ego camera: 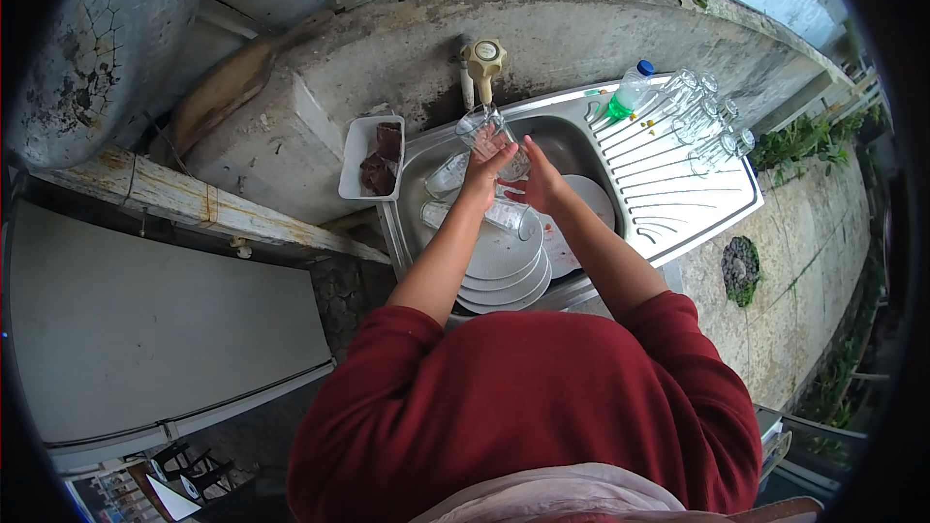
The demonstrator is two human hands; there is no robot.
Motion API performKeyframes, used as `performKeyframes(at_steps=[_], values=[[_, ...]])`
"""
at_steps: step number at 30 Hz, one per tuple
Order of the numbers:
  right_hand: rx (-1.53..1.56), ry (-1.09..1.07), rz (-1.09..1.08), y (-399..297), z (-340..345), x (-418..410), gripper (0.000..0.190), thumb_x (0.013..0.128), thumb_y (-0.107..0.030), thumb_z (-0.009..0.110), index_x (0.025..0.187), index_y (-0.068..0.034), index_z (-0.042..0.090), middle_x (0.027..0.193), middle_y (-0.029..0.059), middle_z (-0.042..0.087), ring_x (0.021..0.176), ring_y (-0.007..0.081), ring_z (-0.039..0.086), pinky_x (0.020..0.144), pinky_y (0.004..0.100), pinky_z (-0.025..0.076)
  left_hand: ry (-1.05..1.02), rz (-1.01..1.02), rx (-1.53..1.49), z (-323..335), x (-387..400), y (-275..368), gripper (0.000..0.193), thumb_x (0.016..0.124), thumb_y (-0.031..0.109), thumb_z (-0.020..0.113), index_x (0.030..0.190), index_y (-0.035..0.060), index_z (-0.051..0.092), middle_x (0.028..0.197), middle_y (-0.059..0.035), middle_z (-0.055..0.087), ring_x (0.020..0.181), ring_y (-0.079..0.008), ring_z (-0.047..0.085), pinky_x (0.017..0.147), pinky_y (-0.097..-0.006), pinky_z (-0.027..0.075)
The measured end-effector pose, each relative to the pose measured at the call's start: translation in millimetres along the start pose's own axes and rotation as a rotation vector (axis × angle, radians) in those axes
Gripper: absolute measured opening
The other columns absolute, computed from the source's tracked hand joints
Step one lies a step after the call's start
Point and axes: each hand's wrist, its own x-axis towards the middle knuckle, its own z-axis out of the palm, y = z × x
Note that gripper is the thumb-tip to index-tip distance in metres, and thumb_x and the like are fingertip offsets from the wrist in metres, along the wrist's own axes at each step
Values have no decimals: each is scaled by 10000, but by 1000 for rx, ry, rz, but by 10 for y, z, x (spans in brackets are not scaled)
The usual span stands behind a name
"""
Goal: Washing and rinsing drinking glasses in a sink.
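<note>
My left hand holds a clear drinking glass tilted under the tap. Around the lower end of that glass, my right hand has its fingers spread; whether they grip it is unclear. Below both hands is the bowl of a stainless steel sink. More clear glasses lie in it, one to the left of my left hand and another on top of a stack of white plates. Partly hidden by my right forearm is another plate with food bits nearby.
Several upturned-looking glasses stand on the ribbed drainboard. A plastic bottle with green liquid and scattered food scraps are beside them. Left of the sink, a white tub holds brown pieces. A concrete wall rises behind.
</note>
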Motion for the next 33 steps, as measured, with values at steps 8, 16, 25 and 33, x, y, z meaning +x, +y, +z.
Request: performKeyframes(at_steps=[8, 16, 25, 33], values=[[-119, 104, -240, -286, -221, -163, 476, 785, -563, 658, 1010, -157, 554, 768, -2, 579, 581, 140, 522, 452, 250, 372, -14, -282, -176, 175, -9, 426, 795, 781, 758, 443, 1390, 257, 343, 1373, -66, 400, 1266, -278, 383, 979, -581, 321], [-1236, 399, -1292, -771, 174, -419, 528, 633, -354, 822, 1053, -109, 618, 1022, 102, 603, 992, 300, 602, 811, 386, 492, 8, -407, -20, -167, 264, 131, 382, 906, 461, 531, 1162, 180, 498, 1181, -47, 542, 1023, -260, 566, 871, -439, 468], [-1446, 175, -1460, -852, 262, -578, 515, 622, -188, 833, 1077, -102, 608, 1152, 114, 566, 1055, 319, 577, 848, 384, 505, 10, -344, -336, -45, 249, 474, 472, 883, 548, 503, 944, 98, 631, 946, -17, 667, 997, -233, 596, 906, -494, 427], [-1067, 10, -1112, -745, -44, -86, 500, 686, -161, 793, 1128, -133, 562, 1128, 78, 587, 970, 239, 616, 814, 331, 507, -443, -546, -142, 120, 171, 788, 575, 904, 528, 472, 1249, 77, 569, 1195, -103, 615, 1113, -239, 573, 974, -559, 376]])
